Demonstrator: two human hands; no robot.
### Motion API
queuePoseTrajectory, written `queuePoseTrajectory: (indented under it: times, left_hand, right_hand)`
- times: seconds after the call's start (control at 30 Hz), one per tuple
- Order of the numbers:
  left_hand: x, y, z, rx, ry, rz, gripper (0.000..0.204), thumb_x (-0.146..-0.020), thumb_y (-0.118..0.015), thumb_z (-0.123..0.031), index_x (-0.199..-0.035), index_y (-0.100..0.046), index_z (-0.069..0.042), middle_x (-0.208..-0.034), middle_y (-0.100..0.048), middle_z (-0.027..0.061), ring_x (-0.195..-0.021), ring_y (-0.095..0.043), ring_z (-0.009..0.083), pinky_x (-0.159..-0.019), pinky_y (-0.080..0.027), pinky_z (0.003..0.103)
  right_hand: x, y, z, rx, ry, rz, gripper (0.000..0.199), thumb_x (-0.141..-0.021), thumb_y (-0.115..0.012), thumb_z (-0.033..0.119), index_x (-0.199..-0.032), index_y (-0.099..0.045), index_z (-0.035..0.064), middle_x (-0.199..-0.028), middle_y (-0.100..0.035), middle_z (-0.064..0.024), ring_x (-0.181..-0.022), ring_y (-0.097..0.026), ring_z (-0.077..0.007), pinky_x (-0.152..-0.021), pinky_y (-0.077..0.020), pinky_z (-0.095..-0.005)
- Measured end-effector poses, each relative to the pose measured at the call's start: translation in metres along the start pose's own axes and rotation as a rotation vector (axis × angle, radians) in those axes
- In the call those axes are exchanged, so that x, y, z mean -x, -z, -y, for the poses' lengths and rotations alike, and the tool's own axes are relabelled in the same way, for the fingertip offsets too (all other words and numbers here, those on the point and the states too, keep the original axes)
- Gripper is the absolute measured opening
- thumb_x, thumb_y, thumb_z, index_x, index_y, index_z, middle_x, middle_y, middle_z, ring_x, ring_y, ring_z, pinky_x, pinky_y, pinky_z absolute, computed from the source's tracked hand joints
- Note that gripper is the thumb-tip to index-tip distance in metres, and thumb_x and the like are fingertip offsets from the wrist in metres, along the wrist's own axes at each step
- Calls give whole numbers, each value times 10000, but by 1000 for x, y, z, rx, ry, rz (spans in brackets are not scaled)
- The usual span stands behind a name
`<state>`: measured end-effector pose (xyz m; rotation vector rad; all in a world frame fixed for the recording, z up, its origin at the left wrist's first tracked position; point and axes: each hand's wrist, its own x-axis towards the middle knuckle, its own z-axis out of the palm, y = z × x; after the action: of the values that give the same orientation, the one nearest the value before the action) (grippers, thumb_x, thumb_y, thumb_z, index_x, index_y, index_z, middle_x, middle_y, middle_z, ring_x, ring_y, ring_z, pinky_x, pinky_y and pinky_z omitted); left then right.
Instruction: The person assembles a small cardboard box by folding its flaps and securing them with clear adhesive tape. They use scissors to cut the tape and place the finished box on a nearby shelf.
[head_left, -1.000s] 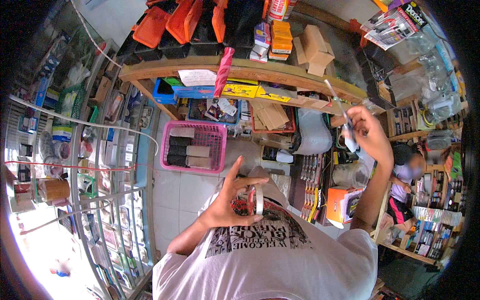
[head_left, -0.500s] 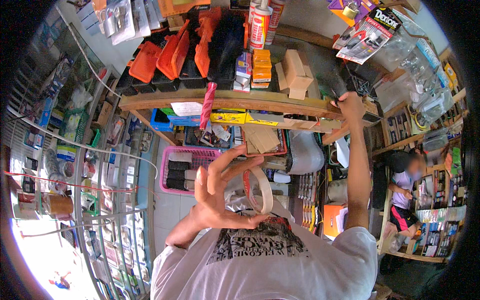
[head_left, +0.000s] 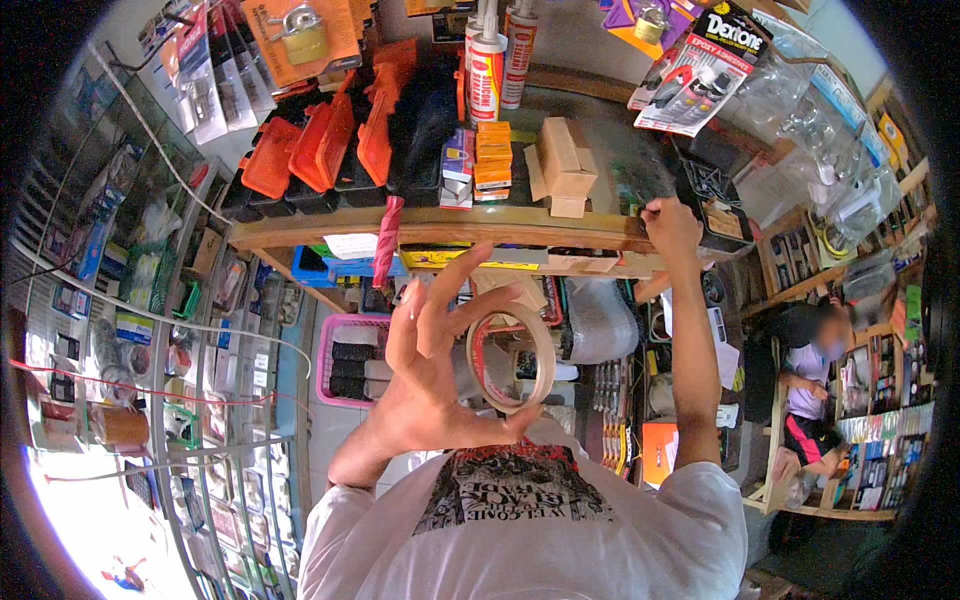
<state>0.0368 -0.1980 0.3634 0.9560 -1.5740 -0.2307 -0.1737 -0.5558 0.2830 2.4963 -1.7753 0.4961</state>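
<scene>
My left hand (head_left: 425, 370) is raised in front of my chest, pinching a narrow roll of beige masking tape (head_left: 541, 372) between thumb and fingers. The roll stands tilted, its reddish inner core showing. At the right end of the wooden shelf, my right hand (head_left: 674, 228) reaches out with its fingers curled closed over the shelf's edge (head_left: 590, 232). Whatever lies in those fingers is hidden. Close by, to its right, sits a dark tray (head_left: 722, 222) with small items in it.
Along the shelf stand orange-lidded bins (head_left: 325, 145), sealant tubes (head_left: 487, 75), small orange boxes (head_left: 493, 160) and a brown carton (head_left: 567, 165). A red wrapped stick (head_left: 388, 240) hangs off the front. Below is a pink basket (head_left: 326, 362). A person (head_left: 806, 375) sits at far right.
My view has shifted a little. The tape roll has turned so that its opening faces me more. My right hand's fingers have curled in, and the dark object seen at them before is out of sight.
</scene>
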Motion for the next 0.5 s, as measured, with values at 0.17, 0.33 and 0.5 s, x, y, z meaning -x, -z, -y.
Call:
queuePoseTrajectory:
  times: [0.17,0.33,0.5]
  left_hand:
    - [-11,-11,5,-35,53,87,1440,-575,-927,-120,-1540,135,-245,-1531,-204,374,-1220,-578,447,-973,-532,531]
    - [-21,-26,8,108,90,108,1406,-570,-907,-20,-1566,32,-343,-1590,-117,305,-1276,-533,409,-996,-528,500]
    - [-28,-34,9,134,100,133,1407,-567,-899,18,-1582,-8,-378,-1614,-84,275,-1280,-534,391,-988,-535,486]
  right_hand:
    - [69,83,56,-988,355,81,411,-912,-706,224,-1287,-642,69,-1117,-733,-117,-1029,-690,-232,-927,-513,-419]
    - [141,130,71,-1301,683,401,563,-915,-678,75,-1426,-479,-49,-1210,-701,-163,-1138,-653,-191,-995,-479,-332]
    - [147,119,69,-1378,716,394,624,-861,-729,10,-1430,-479,-42,-1158,-721,-157,-1092,-675,-186,-1006,-475,-340]
